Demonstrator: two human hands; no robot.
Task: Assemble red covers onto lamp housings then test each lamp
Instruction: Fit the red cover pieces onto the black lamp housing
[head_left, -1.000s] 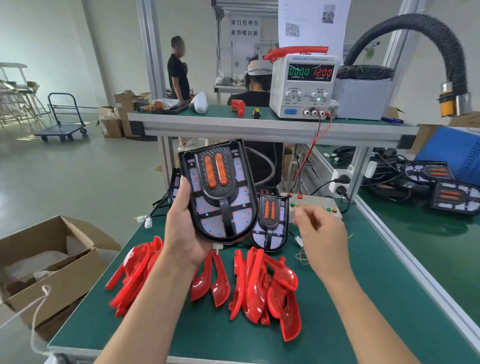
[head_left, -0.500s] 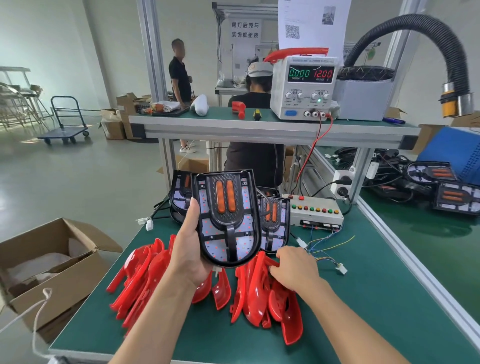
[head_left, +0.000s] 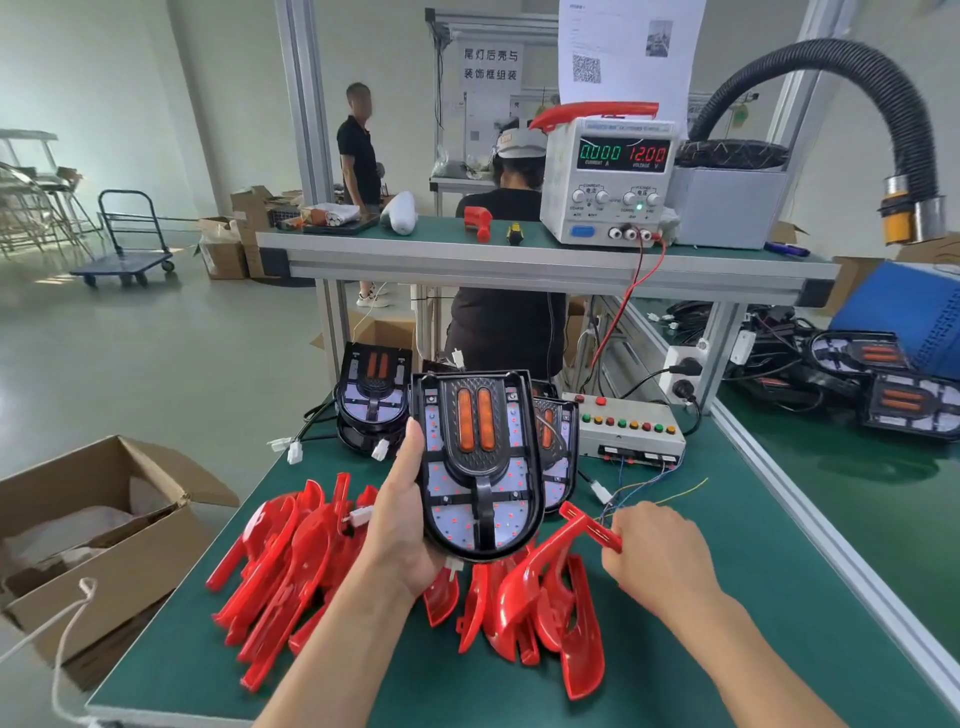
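Note:
My left hand (head_left: 402, 525) grips a black U-shaped lamp housing (head_left: 478, 462) with two orange strips, held upright above the green bench (head_left: 727, 597). Just right of it, my right hand (head_left: 657, 556) grips one red cover (head_left: 563, 545) by its end, lifted partly out of the right-hand heap of red covers (head_left: 540, 618). A second heap of red covers (head_left: 283, 566) lies to the left. More housings (head_left: 371, 397) stand stacked behind, one partly hidden by the held housing.
A white test box (head_left: 631, 428) with coloured buttons and loose wires sits behind my right hand. A power supply (head_left: 610, 179) reading 12.00 stands on the upper shelf. An open cardboard box (head_left: 98, 525) is left of the bench. Two people are beyond the shelf.
My left hand lowered the housing towards the covers. My right hand came down from the test box to the right heap and lifted one red cover by its end.

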